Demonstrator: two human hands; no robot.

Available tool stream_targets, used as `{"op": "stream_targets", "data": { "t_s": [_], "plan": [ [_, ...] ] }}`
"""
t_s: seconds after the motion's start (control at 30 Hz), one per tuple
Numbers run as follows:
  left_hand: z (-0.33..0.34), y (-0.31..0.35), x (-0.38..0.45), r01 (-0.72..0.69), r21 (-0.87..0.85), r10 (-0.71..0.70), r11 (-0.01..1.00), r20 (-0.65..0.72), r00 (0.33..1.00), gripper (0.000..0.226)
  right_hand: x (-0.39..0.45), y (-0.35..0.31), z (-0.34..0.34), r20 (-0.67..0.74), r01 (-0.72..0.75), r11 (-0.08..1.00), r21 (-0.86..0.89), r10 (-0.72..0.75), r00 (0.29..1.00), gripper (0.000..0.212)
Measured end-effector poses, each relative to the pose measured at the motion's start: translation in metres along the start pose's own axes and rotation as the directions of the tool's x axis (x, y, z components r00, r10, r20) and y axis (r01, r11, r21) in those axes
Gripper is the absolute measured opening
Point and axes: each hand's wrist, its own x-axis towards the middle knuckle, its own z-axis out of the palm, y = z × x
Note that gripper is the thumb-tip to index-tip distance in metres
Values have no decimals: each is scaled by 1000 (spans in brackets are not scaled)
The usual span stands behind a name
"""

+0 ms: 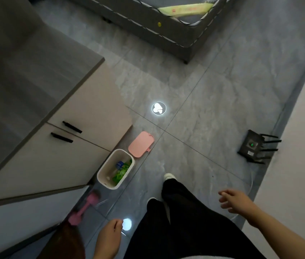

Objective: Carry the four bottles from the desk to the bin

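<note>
- Grey stone-look tiles make up the floor (pixel 213 101), which fills most of the frame, with two bright round spots of light reflected on it.
- White and oblong, the bin (pixel 102 171) stands open on the floor, lower centre-left of the frame, just beside the foot of the cabinet (pixel 84 109).
- Inside the bin lie bottles (pixel 120 168): one with a green label and one with a blue label or cap show clearly; how many there are in all cannot be told.
- A pink lid (pixel 141 144) lies flat on the floor just beyond the bin, close to its far end.
- A pink dumbbell (pixel 84 208) rests on the floor below the bin, by the cabinet's edge.
- The left hand (pixel 108 238), at the bottom of the frame left of centre, hangs with fingers loosely curled and holds nothing.
- The right hand (pixel 235 200), lower right, is held out over the floor with fingers loosely spread, empty.
- Black trousers (pixel 181 221) and a white shoe (pixel 169 176) show between the hands.
- A black router (pixel 253 147) with several antennas sits at the right, against the pale wall (pixel 297 128).
- A dark bed frame (pixel 157 28) crosses the top of the frame.
- The grey top surface (pixel 26 71) over the cabinet fills the upper left.
</note>
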Motion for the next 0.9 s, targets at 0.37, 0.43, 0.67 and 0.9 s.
{"op": "stream_targets", "data": {
  "t_s": [0.37, 0.43, 0.67, 0.9],
  "plan": [
    [14, 132, 18, -230, 277, 217, 933, 75, 973, 25, -3, 65, -69, -70, -96, 935, 340, 127, 989, 26],
    [24, 151, 25, -246, 282, 231, 928, 85, 969, 26, 3, 59, -87, -89, -76, 919, 387, 120, 989, 23],
    [40, 206, 45, -229, 268, 218, 936, 72, 973, 26, 35, 21, -145, -124, -31, 888, 459, 98, 987, 20],
    [36, 287, 81, -260, 434, 219, 862, 144, 965, 29, 66, -21, -185, -127, -64, 860, 506, 147, 981, 29]
  ]
}}
